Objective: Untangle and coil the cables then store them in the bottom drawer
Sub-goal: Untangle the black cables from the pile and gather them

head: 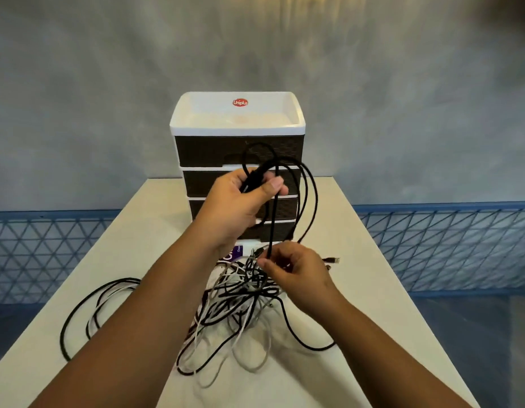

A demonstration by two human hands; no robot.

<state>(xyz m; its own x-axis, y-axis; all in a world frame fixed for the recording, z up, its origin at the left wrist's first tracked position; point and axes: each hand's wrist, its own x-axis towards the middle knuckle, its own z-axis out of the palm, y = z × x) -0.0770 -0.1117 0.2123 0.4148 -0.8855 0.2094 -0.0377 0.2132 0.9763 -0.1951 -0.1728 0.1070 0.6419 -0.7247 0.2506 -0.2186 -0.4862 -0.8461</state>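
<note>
My left hand [240, 201] is raised in front of the drawer unit [237, 160] and grips several loops of a black cable [306, 198]. The loops arch up over the hand and hang down to my right hand [296, 269], which pinches a strand of the same cable just above the pile. A tangle of black and white cables [240, 304] lies on the white table [373, 304] beneath both hands. The bottom drawer [277, 232] is shut and partly hidden by my left hand and the loops.
The unit has dark woven-look drawers and a white top tray [237, 113] with a red sticker. Black cable loops [87, 313] trail toward the table's left edge. A USB plug [333, 259] lies right of my right hand. A purple-and-white label [236, 253] shows under the unit.
</note>
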